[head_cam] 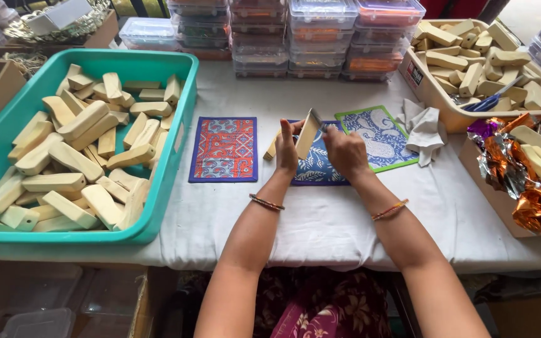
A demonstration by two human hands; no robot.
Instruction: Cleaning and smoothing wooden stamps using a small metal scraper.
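Two hands over the blue mat (315, 169), left hand (287, 150) and right hand (344, 152) both grasping one wooden block (308, 133), long axis tilted up-right.

wooden block (308, 133) matt, pale | tray (176, 134) glossy plastic | tablecloth (320, 219) cloth

Three rectangular patterned fabric mats lie on the white cloth-covered table (320, 225): one red-orange mat (223, 149), one blue-and-white mat (315, 168), one green-bordered blue-and-white mat (378, 136). One teal plastic tray (170, 181) at the left edge holds pale wooden blocks (73, 159); quantity exceeds thirty, exact count not determinable. One beige tray (430, 94) at the right rear corner holds more such blocks, roughly twenty visible. Four stacks of clear plastic lidded boxes (320, 37) stand along the far edge. One crumpled white cloth (426, 128). Two hands: left hand (287, 150), right hand (344, 152), one bangle per wrist.
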